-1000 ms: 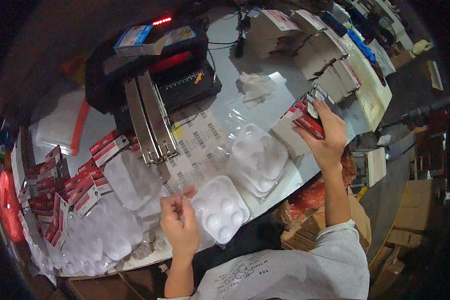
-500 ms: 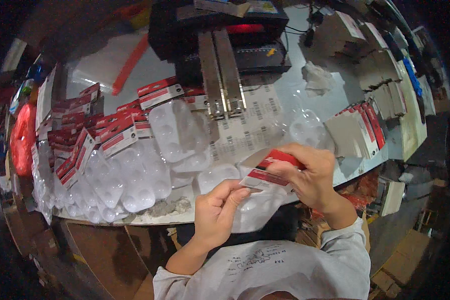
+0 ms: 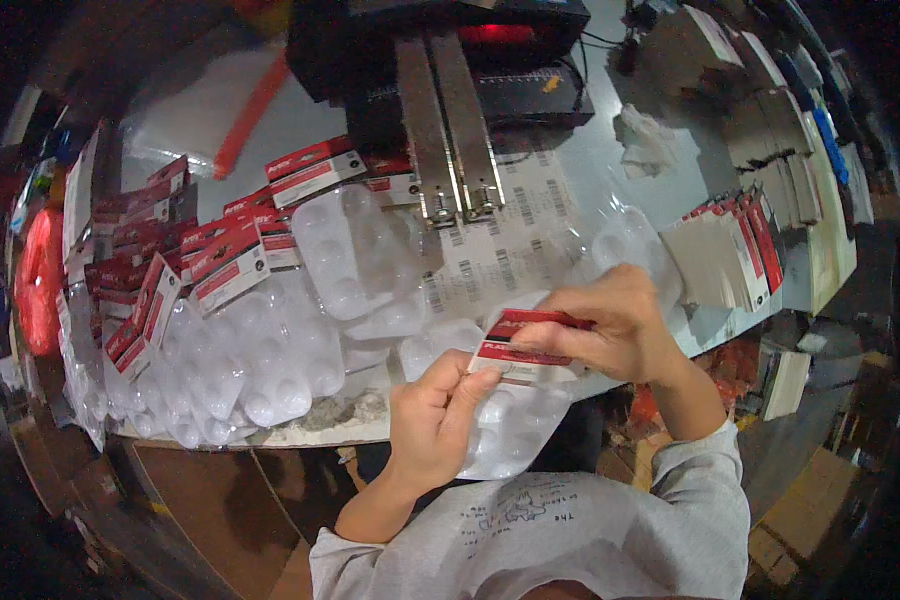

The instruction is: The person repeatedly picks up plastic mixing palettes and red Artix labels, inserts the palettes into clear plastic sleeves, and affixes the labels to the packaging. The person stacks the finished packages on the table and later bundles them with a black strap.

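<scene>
My left hand (image 3: 433,412) pinches the left edge of a red and white header card (image 3: 510,352) between thumb and fingers. The card sits at the top of a white plastic paint palette (image 3: 510,432) with round wells, which hangs below it over the table's front edge. My right hand (image 3: 615,325) grips the card from its right side, its thumb lying across the printed front. Just behind my hands, another white palette (image 3: 438,347) rests on the table.
Carded palettes (image 3: 260,350) lie heaped at the left. A black machine with two metal rails (image 3: 448,130) stands at the back, above a sheet of barcode labels (image 3: 515,240). Header cards (image 3: 725,255) stand stacked at the right, near crumpled tissue (image 3: 647,140) and grey card stacks (image 3: 770,130).
The card has turned flatter toward me, showing more of its front. My right thumb has slid left across it. The palette below shows its wells more plainly.
</scene>
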The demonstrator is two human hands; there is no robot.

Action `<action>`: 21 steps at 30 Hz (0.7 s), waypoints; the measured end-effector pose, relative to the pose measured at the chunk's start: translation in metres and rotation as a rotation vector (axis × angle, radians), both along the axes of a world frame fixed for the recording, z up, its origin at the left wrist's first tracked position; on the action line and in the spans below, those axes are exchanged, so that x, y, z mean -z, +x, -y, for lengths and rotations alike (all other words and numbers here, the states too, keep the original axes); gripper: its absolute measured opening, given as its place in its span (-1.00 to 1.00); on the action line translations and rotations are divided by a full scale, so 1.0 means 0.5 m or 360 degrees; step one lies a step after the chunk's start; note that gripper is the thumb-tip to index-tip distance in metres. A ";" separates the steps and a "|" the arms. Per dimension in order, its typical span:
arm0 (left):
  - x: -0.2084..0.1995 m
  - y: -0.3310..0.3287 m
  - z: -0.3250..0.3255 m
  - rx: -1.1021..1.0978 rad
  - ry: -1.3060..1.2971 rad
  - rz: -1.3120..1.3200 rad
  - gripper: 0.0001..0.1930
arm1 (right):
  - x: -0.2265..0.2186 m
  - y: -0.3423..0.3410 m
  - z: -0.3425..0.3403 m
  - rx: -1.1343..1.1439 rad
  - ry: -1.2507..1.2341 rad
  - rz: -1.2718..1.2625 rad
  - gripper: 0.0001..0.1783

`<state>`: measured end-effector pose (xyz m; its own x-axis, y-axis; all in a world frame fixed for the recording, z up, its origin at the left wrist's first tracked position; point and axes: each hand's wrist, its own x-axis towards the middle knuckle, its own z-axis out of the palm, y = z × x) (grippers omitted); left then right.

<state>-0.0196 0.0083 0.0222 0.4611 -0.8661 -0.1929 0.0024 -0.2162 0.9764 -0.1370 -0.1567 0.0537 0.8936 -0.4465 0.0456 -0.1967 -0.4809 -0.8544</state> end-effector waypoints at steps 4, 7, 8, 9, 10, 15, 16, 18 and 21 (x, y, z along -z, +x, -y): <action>0.006 -0.005 0.004 -0.0080 -0.0067 0.0050 -0.82 | 0.006 0.000 0.019 -0.0082 -0.0106 -0.0076 -0.75; 0.020 -0.002 0.010 -0.0362 -0.0149 -0.0017 -0.82 | 0.020 -0.007 0.030 0.0288 -0.0155 0.0111 -0.73; 0.027 0.001 0.012 -0.0494 -0.0227 -0.0077 -0.81 | 0.024 -0.015 0.031 0.0283 0.0154 -0.0006 -0.73; 0.032 0.003 0.012 -0.0552 -0.0258 -0.0092 -0.80 | 0.027 -0.024 0.030 0.0262 0.0464 -0.0240 -0.72; 0.038 0.005 0.013 -0.0566 -0.0235 -0.0099 -0.79 | 0.029 -0.033 0.026 0.0280 0.0772 -0.0568 -0.71; 0.038 0.007 0.008 -0.0597 -0.0130 0.0015 -0.74 | 0.040 -0.053 -0.006 0.0278 0.1373 -0.0306 -0.81; 0.036 0.008 0.010 -0.0599 -0.0087 0.0030 -0.73 | 0.042 -0.050 -0.011 0.0309 0.1392 -0.0363 -0.80; 0.032 0.014 0.020 -0.0587 -0.0121 0.0127 -0.71 | 0.050 -0.035 -0.016 0.0360 0.1418 -0.0451 -0.80; 0.045 0.034 0.053 -0.0609 0.0106 0.0436 -0.69 | 0.078 0.005 -0.005 0.0574 0.1601 -0.0175 -0.78</action>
